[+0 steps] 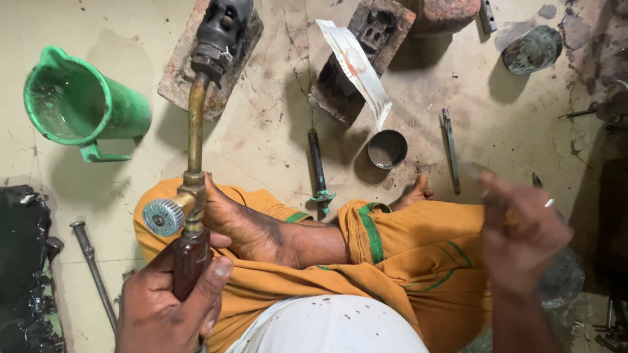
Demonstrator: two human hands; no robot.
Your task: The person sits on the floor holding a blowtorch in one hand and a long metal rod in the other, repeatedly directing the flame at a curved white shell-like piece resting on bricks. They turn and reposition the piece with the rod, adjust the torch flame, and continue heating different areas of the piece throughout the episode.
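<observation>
The left hand (pixel 171 302) is clenched low at the lap, thumb up; the right hand (pixel 523 229) is raised, blurred, fingers curled.

Illumination is even and moderately bright, falling from above and slightly left: the green jug (pixel 78 104) and the small round cup (pixel 386 149) cast soft shadows to their lower right. The left hand (pixel 171 304) is in sharp focus. The right hand (pixel 523 232) is smeared by motion blur, and whatever its fingers hold cannot be resolved. Beyond the right hand the floor (pixel 275 137) darkens into deep shadow. No glare is present
</observation>
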